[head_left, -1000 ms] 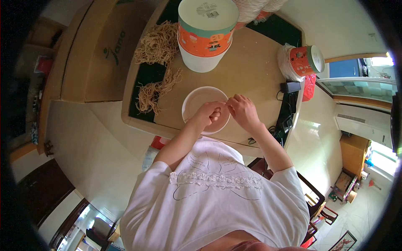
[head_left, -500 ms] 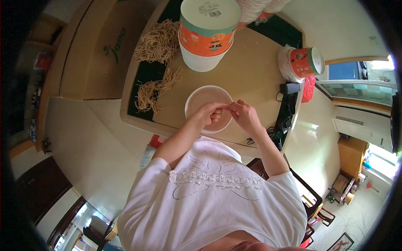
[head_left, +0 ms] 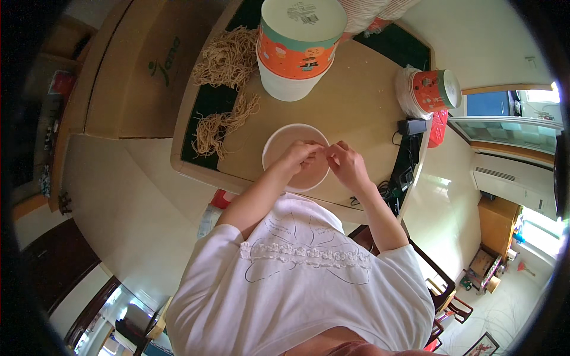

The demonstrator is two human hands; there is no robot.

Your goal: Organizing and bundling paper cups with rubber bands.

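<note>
A round white tub (head_left: 274, 144) with its open mouth up stands at the near edge of the table. My left hand (head_left: 301, 155) reaches over its mouth, fingers curled and thumb and forefinger pinched. At the tub's right rim my right hand (head_left: 345, 162) is pinched too, its fingertips almost meeting the left ones. Whatever the two pinches hold is too small to make out. Left of the tub lie two bunches of beige cord, a bigger one (head_left: 228, 58) behind and a smaller one (head_left: 215, 132) in front.
Behind the tub rises a stack of upside-down orange and green paper buckets (head_left: 303, 59). Another bucket stack (head_left: 428, 90) lies at the right edge, near a black power adapter (head_left: 412, 126) and cables. A big cardboard box (head_left: 139, 83) stands left of the table (head_left: 356, 113).
My left hand's forefinger, stretched toward the right hand before, is now drawn in a little. Both hands stay over the tub; the view has shifted slightly.
</note>
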